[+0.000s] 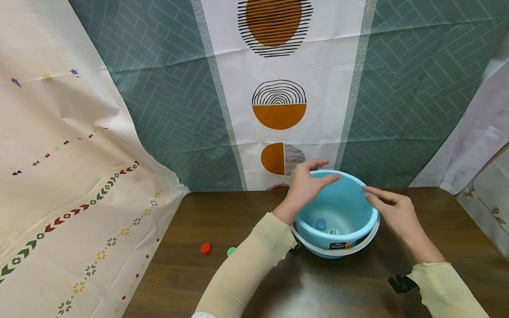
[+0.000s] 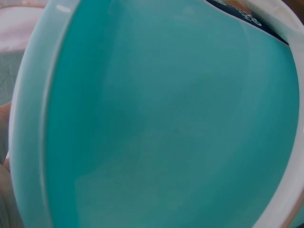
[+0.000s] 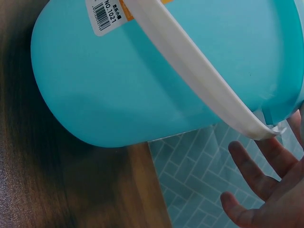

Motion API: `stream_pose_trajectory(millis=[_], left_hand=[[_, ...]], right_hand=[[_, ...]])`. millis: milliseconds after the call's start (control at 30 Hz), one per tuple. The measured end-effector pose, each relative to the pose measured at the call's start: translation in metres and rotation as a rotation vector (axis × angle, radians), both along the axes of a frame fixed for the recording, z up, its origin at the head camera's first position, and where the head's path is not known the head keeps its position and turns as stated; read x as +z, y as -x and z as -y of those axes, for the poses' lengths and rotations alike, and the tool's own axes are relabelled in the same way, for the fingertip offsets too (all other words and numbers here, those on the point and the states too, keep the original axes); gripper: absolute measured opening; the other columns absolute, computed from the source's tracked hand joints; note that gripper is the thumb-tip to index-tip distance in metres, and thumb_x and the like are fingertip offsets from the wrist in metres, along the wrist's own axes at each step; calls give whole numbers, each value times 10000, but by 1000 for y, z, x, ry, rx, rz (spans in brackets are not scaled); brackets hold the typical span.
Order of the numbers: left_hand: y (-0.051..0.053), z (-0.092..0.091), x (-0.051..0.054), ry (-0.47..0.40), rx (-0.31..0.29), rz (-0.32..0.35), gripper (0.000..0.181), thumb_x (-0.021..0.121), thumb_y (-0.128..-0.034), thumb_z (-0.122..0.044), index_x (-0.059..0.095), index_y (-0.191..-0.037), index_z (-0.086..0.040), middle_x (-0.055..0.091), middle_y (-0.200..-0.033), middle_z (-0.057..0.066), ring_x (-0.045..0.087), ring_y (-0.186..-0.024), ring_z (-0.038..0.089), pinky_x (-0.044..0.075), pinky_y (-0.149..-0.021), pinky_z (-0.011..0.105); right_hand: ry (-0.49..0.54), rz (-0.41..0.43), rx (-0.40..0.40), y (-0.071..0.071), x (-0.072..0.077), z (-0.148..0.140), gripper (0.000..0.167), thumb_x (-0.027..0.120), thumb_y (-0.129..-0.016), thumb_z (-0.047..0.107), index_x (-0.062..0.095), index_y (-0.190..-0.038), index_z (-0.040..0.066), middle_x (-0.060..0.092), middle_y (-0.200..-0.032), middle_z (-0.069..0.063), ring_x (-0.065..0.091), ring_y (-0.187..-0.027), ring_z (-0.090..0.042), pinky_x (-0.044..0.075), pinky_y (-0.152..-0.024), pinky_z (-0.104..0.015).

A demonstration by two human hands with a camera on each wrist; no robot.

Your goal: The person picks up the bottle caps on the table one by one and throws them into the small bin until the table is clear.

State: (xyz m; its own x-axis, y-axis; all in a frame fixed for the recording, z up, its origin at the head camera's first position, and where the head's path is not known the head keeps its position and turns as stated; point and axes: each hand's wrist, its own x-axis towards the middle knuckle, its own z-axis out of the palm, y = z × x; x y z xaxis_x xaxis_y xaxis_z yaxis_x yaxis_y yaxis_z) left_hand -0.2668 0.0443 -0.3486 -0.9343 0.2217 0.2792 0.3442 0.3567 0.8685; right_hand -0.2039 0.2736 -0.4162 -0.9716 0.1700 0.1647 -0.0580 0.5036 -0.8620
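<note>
A light-blue bucket (image 1: 333, 212) with a white handle (image 1: 338, 252) stands upright on the table. Inside, on its bottom, are a small blue round cap (image 1: 320, 224) and a green-and-white round mark or piece (image 1: 333, 231). My left hand (image 1: 306, 183) is at the bucket's far left rim, thumb and fingers spread apart, holding nothing visible. At the right rim is my right hand (image 1: 391, 207), its thumb and index tips close together at the edge. In the right wrist view its other fingers (image 3: 251, 175) are loosely extended near the handle's end.
On the brown wooden table (image 1: 191, 282) left of the bucket lie a red cap (image 1: 205, 248) and a green cap (image 1: 231, 251), the latter partly behind the left sleeve. Patterned cloths (image 1: 171, 110) hang behind and at both sides.
</note>
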Motion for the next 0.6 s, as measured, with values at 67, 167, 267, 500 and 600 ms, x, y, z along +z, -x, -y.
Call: stream_pose_trajectory(millis=[67, 167, 267, 500, 600], left_hand=[[0, 0, 0, 4, 5, 0, 486, 748, -727, -496, 641, -1158, -298, 615, -1148, -182, 567, -1139, 140, 513, -839, 271], [-1, 2, 1, 10, 8, -6, 476, 746, -730, -497, 641, -1154, -309, 615, -1145, -191, 561, -1132, 113, 512, -845, 271], [-1, 4, 2, 5, 9, -9, 449, 749, -729, -492, 644, -1135, -331, 618, -1136, -198, 562, -1134, 117, 509, -854, 271], [-1, 17, 4, -23, 32, -14, 421, 752, -726, -491, 655, -1107, -342, 612, -1133, -195, 555, -1090, 112, 512, -814, 252], [-1, 25, 4, -36, 37, -35, 410, 748, -735, -482, 656, -1108, -339, 613, -1137, -180, 557, -1087, 129, 514, -800, 249]], right_hand=[[-2, 0, -1, 0, 0, 0, 441, 591, -865, 489, 629, -1231, 246, 607, -1159, 132, 532, -935, 148, 510, -688, -139], [11, -5, 2, -1, 1, 1, 444, 594, -865, 483, 631, -1230, 234, 601, -1124, 184, 542, -928, 147, 515, -684, -144], [33, -7, 8, -1, 1, 2, 450, 598, -866, 475, 629, -1233, 216, 591, -1091, 229, 553, -922, 146, 520, -683, -149], [25, 13, 2, 0, 0, 1, 463, 587, -866, 490, 616, -1249, 230, 595, -1179, 121, 547, -915, 160, 524, -682, -150], [23, 16, 3, 0, 0, 0, 463, 587, -867, 489, 613, -1253, 233, 594, -1188, 105, 549, -911, 159, 525, -682, -151]])
